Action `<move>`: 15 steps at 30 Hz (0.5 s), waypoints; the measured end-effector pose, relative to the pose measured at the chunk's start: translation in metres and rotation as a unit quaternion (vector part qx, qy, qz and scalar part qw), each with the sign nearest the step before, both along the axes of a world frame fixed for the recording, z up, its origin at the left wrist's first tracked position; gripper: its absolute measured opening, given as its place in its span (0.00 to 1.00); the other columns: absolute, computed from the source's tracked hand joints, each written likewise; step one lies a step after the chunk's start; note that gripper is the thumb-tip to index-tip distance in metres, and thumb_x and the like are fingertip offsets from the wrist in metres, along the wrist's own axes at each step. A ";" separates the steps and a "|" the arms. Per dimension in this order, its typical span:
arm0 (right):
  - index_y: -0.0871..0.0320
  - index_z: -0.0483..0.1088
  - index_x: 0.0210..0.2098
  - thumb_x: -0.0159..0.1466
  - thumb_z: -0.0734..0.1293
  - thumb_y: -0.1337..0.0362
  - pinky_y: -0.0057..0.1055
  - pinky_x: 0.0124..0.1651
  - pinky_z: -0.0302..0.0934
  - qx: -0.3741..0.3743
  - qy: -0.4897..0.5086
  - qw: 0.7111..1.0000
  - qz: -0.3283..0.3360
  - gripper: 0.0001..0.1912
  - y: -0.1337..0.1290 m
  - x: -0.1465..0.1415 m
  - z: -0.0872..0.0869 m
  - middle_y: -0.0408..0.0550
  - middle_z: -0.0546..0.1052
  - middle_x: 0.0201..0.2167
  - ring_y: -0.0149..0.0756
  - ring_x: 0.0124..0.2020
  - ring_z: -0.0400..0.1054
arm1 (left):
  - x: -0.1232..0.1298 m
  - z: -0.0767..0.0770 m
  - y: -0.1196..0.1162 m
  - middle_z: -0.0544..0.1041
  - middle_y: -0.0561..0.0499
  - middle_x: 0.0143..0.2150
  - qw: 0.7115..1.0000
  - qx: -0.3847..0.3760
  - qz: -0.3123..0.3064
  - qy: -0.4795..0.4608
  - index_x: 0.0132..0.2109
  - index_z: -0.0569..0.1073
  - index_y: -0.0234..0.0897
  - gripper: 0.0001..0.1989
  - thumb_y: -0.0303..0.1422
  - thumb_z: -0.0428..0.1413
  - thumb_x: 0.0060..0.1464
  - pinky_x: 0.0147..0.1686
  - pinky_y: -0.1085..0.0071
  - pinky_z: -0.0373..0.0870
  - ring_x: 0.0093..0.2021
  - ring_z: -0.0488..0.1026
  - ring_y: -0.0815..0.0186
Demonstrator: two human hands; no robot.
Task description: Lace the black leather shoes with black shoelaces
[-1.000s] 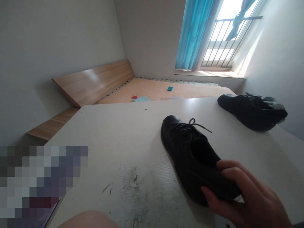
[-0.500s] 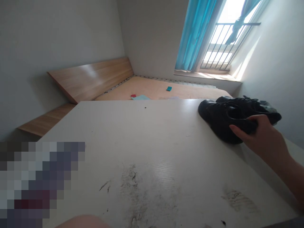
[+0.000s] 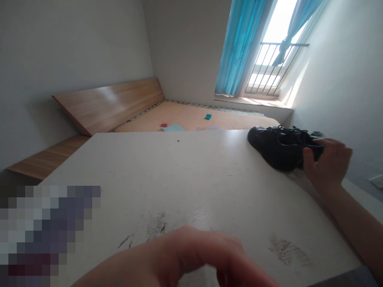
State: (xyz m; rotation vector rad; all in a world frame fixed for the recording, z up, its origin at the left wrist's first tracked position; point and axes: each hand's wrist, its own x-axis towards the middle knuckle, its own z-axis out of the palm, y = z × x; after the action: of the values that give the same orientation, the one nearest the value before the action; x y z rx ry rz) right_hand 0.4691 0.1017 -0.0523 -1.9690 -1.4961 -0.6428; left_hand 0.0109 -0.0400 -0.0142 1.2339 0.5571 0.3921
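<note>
Behind the white wood-grain bench [image 3: 194, 175] stood a bed with a peach-coloured mattress [image 3: 185, 111], and beyond the bench hung a bright blue cloth curtain [image 3: 239, 52]. A black leather lace-up shoe [image 3: 278, 151] sat near the far right corner of the bench, toe toward its far edge, partly hiding a second black lace-up shoe [image 3: 301, 137] just behind. Along the bench's right side, the right hand [image 3: 327, 167] was at the nearer shoe's heel, thumb apart from the fingers; whether it gripped could not be told. The left hand [image 3: 191, 245] arched over the near part of the bench, fingertips out of view, so their closing could not be told either
</note>
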 end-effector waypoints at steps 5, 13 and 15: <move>0.61 0.67 0.52 0.59 0.67 0.48 0.53 0.49 0.58 -0.003 0.035 0.998 -0.044 0.29 -0.001 0.020 -0.008 0.74 0.67 0.55 0.63 0.56 0.63 | 0.022 0.011 0.017 0.67 0.56 0.30 0.975 -0.061 0.213 0.008 0.39 0.81 0.45 0.16 0.25 0.55 0.45 0.37 0.72 0.60 0.33 0.62 0.71; 0.53 0.58 0.35 0.49 0.71 0.43 0.39 0.24 0.53 0.049 0.093 0.989 -0.101 0.27 0.010 0.030 -0.014 0.48 0.65 0.27 0.33 0.22 0.51 | 0.025 -0.016 0.036 0.65 0.55 0.31 0.944 -0.115 0.310 -0.015 0.36 0.77 0.37 0.11 0.25 0.56 0.43 0.36 0.71 0.57 0.31 0.59 0.71; 0.51 0.54 0.34 0.49 0.70 0.43 0.40 0.25 0.52 0.096 0.103 0.986 -0.087 0.27 0.014 0.032 -0.016 0.47 0.63 0.28 0.34 0.24 0.53 | 0.026 -0.016 0.035 0.65 0.55 0.30 0.947 -0.109 0.301 -0.012 0.36 0.77 0.37 0.11 0.25 0.55 0.42 0.36 0.71 0.57 0.31 0.59 0.71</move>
State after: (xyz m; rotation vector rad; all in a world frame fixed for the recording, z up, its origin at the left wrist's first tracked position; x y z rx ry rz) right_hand 0.5015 0.1160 -0.0685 -1.9632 -1.1074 -0.6106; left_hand 0.0370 -0.0055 -0.0303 0.8244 0.9322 0.8349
